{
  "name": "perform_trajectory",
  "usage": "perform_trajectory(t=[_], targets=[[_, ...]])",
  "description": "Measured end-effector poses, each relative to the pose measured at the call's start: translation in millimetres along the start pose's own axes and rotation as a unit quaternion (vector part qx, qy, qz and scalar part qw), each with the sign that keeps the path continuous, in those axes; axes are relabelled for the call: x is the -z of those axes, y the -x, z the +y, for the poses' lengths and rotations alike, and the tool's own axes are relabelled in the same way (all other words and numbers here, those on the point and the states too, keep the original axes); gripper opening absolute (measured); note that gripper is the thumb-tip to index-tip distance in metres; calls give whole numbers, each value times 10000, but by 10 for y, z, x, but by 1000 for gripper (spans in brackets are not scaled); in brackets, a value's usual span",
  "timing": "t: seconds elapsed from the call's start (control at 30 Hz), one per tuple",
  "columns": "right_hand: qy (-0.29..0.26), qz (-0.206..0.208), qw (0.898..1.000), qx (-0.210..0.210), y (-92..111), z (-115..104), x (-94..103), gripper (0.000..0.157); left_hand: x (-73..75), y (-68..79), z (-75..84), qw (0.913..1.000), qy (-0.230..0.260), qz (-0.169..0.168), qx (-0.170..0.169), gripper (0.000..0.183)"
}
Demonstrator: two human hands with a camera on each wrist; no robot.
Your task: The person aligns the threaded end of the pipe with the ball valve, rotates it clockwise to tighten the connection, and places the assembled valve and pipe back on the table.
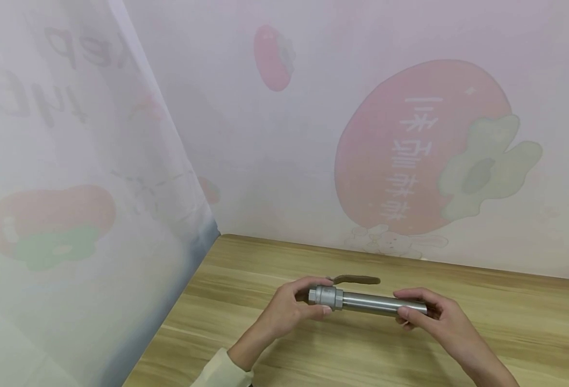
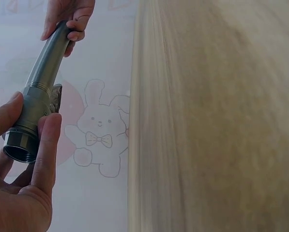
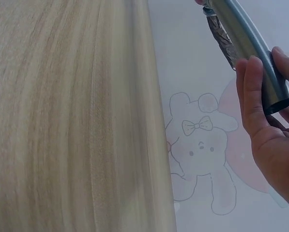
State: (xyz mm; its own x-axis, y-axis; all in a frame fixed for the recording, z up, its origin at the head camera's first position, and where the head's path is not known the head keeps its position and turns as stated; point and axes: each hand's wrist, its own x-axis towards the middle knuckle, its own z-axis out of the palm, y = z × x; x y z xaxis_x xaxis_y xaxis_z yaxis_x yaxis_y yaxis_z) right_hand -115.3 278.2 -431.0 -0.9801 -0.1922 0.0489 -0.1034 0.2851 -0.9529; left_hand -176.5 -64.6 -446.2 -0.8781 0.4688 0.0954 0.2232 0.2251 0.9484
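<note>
Metal pipe [image 1: 374, 303] between curled hands [image 1: 284, 310] [image 1: 439, 313]

An indoor table corner screened with printed cloth — whether it belongs to a home, an office or a workshop cannot be told. In the head view, a pale back sheet [image 1: 294, 150] fills the upper middle and right, printed with a big red fruit [image 1: 439, 129] and white written characters [image 1: 407, 156]. A side sheet [image 1: 33, 156] hangs along the left of the frame, with faint letters [image 1: 91, 51] at upper left. A wood-grain tabletop [image 1: 246, 263] spans the lower middle and right. Both wrist views show a cartoon rabbit [image 2: 100, 128] on the cloth — cheerful, homely decoration.
</note>
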Motion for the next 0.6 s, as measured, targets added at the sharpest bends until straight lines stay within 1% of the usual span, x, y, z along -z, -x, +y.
perform_trajectory(t=[0.23, 0.3, 0.6], targets=[[193, 95, 9988, -430, -1, -28, 19, 42, 0, 0, -2, 10000, 84, -32, -5, 46], [232, 115, 9985, -483, -1, -33, 22, 42, -1, 1, -1, 10000, 87, -31, -2, 46], [56, 169, 9998, -91, 15, -14, -2, 35, -14, 1, 9, 9999, 138, -8, 1, 46]])
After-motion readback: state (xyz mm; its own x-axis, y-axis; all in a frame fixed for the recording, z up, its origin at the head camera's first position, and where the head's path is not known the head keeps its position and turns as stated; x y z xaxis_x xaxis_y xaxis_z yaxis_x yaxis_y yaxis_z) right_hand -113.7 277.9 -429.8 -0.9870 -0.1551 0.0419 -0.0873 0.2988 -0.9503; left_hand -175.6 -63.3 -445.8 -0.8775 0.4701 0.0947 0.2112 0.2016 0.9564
